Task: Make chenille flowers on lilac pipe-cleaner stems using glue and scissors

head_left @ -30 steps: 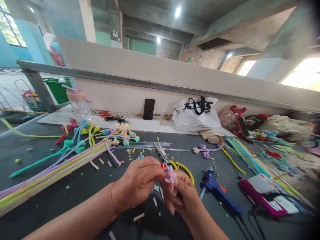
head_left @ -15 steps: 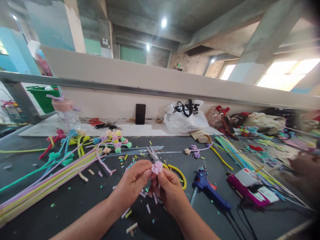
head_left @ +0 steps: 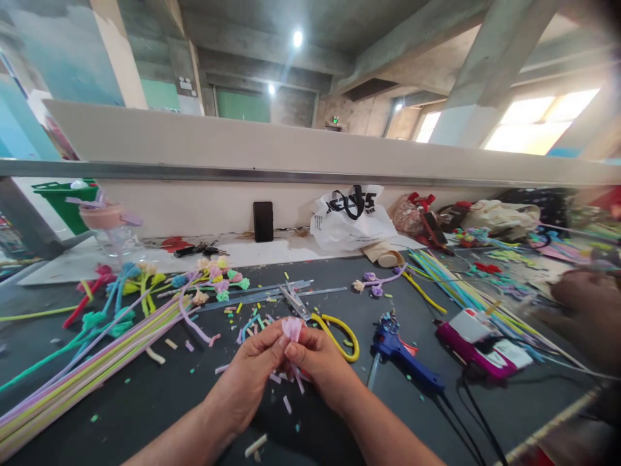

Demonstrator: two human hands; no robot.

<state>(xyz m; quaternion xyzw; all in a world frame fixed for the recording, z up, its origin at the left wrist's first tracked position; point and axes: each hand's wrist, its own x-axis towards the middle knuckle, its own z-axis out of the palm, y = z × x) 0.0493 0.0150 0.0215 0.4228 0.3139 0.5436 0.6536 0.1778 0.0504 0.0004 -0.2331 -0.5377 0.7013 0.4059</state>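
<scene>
A small pale-purple pipe-cleaner flower (head_left: 292, 329) is pinched between the fingertips of both hands, low over the dark table (head_left: 194, 414). My left hand (head_left: 259, 366) grips it from the left side, thumb against it. From the right, my right hand (head_left: 320, 362) closes on the same flower with thumb and fingers. A thin purple stem shows below the fingers; the rest of it is hidden. Just beyond the right hand lie yellow-handled scissors (head_left: 342, 333), blades pointing away. Cut pipe-cleaner bits (head_left: 255, 445) are scattered around the hands.
Long pipe cleaners (head_left: 87, 362) and finished flowers (head_left: 220, 278) lie at left. A blue glue gun (head_left: 407, 362) and a magenta power strip (head_left: 473, 349) with cables sit at right. Behind stand a phone (head_left: 263, 221) and a white bag (head_left: 352, 220). Another person's hand (head_left: 587, 298) is at far right.
The flower has been turned between my fingers, so its petals show from the side instead of face-on. The camera view has shifted slightly; both hands keep hold.
</scene>
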